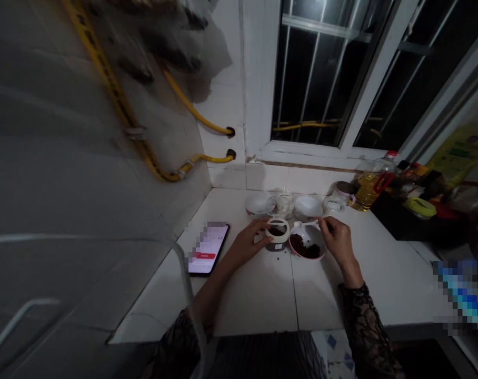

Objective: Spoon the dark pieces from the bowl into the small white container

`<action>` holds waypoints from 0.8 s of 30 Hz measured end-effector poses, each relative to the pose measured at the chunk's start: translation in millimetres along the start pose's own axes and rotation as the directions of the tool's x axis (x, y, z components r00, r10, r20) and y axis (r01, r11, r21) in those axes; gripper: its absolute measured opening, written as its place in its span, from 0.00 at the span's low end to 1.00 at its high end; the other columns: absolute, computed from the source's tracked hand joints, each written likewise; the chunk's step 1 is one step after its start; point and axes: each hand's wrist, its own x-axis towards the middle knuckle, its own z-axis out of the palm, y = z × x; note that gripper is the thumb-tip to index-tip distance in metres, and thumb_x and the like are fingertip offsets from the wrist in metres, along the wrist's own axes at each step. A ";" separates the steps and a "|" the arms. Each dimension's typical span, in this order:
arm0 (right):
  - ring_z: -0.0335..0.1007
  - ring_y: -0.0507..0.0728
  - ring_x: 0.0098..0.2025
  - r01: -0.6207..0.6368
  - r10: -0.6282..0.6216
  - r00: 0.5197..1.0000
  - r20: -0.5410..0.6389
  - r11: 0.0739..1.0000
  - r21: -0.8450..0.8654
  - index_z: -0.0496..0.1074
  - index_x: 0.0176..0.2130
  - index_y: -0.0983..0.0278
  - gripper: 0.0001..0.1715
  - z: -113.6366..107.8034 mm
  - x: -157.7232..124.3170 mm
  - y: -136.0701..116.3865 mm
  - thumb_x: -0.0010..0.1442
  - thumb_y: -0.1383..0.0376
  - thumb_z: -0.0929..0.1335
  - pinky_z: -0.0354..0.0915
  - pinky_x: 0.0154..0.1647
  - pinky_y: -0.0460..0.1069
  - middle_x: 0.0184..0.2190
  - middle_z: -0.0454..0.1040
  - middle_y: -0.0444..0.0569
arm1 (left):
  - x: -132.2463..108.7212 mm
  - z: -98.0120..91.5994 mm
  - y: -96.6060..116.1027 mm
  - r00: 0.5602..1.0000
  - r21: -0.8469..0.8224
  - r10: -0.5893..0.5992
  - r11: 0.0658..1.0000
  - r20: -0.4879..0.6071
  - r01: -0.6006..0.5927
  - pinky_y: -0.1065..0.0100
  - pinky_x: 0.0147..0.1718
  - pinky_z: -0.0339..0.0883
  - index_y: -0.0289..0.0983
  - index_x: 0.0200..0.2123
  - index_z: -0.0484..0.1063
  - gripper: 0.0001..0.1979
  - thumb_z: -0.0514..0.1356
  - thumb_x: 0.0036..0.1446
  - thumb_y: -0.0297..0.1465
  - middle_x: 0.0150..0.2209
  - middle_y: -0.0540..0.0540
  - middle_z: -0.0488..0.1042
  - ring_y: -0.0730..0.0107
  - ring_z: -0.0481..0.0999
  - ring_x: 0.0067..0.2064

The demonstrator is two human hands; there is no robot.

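Observation:
My left hand (249,241) is closed around the side of a small clear jar (277,245) with a white rim, which stands upright on the counter. Dark grains fill part of this jar. In my right hand (337,240) the fingers pinch the handle of a small white spoon (309,223). Its head lies toward the jar, above the far rim of a white bowl (307,257) with a pinkish outside. Two dark heaps, one reddish and one nearly black, lie in the bowl. A few dark crumbs are on the tiles near the jar.
Behind stand a white bowl (308,206), another bowl (258,205), a clear jar (285,204) and a mug (345,192). A lit phone (209,249) lies left on the tiled counter (257,300). An oil bottle (368,190) stands right. A pale curved tube (189,287) crosses the left foreground.

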 end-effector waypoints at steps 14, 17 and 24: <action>0.72 0.57 0.30 -0.158 0.209 0.944 0.256 0.966 -0.207 0.77 0.27 0.61 0.20 12.7 -0.5 12.1 0.64 0.58 0.63 0.53 0.28 0.48 0.26 0.80 0.54 | -0.3 0.7 1.2 1.000 -0.013 -0.010 1.000 -0.011 0.010 0.58 0.45 0.76 0.41 0.44 0.71 0.12 0.61 0.60 0.40 0.59 0.40 0.73 0.55 0.76 0.56; 0.70 0.57 0.27 -0.252 0.260 0.935 0.241 0.966 -0.063 0.77 0.25 0.62 0.21 13.4 -0.1 18.3 0.61 0.55 0.64 0.55 0.28 0.48 0.23 0.78 0.53 | -0.2 0.7 0.9 1.000 0.005 0.007 1.000 -0.009 -0.007 0.58 0.46 0.76 0.41 0.44 0.71 0.13 0.61 0.60 0.41 0.58 0.41 0.73 0.55 0.75 0.57; 0.58 0.52 0.21 -0.377 0.327 0.920 0.215 0.889 0.261 0.68 0.17 0.62 0.30 7.1 1.2 26.5 0.50 0.42 0.63 0.52 0.24 0.48 0.14 0.65 0.46 | 0.0 0.9 0.0 1.000 -0.001 0.002 1.000 -0.010 -0.002 0.58 0.46 0.76 0.40 0.44 0.71 0.12 0.61 0.60 0.40 0.58 0.40 0.73 0.56 0.76 0.56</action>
